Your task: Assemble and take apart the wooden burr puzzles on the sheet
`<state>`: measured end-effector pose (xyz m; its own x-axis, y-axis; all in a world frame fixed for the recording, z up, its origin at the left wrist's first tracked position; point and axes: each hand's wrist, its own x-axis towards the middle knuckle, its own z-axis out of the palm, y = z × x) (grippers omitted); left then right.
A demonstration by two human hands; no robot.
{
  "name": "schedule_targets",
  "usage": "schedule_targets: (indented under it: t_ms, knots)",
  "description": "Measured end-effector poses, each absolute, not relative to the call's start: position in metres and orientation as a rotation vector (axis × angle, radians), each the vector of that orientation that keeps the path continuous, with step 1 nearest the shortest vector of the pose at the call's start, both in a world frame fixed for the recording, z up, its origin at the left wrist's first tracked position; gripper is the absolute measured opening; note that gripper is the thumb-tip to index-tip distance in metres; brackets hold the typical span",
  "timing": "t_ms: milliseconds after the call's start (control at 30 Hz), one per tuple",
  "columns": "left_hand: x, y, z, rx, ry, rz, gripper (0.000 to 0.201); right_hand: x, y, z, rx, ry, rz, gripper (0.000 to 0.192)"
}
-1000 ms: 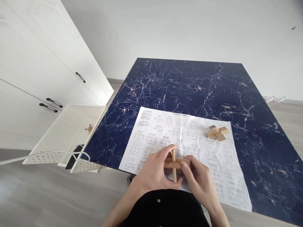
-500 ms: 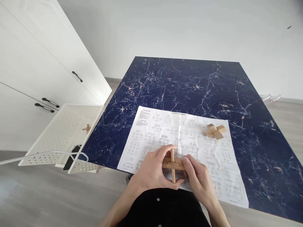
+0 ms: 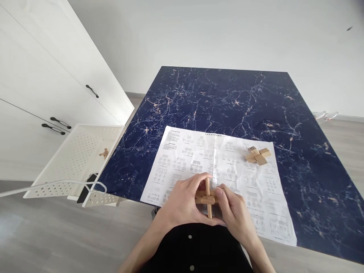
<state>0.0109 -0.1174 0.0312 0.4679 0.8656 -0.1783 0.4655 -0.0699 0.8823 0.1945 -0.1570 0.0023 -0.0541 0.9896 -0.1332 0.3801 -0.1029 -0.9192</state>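
A: Nearest ground first. What is being held?

B: A wooden cross puzzle [image 3: 208, 197] is being gripped by both hands just above the near edge of the instruction sheet [image 3: 218, 178]. The left hand [image 3: 184, 203] is being curled around its left side, thumb under and fingers over the top of the upright stick. The right hand [image 3: 234, 214] is being closed on the right end of the crossbar, so that end is being hidden.

A: And beneath?

B: The sheet is being borne flat by the dark blue marbled table [image 3: 227, 98], its near corners reaching the table's edge. A black garment is being seen at the very bottom.

A: Farther out?

B: A second wooden puzzle [image 3: 258, 155] is lying on the sheet's far right corner, well apart from the hands. Off the table's left side, a white perforated basket [image 3: 76, 159] is being noted, with a small wooden piece [image 3: 104, 153] inside. White cabinets [image 3: 42, 76] are standing beyond it.
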Motion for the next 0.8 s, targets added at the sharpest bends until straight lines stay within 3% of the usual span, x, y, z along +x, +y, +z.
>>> schedule_targets:
  t_ms: [333,800]
  knots:
    - [0.0115,-0.1129,0.0274,1.791,1.160,0.473,0.097,0.1888,-0.1617,0.0027,-1.613,-1.325,1.067,0.052]
    - [0.0128,-0.1127,0.0238,1.908,1.146,0.521,0.080,0.1919,-0.1558,0.0062,-1.611,-1.470,1.143,0.053]
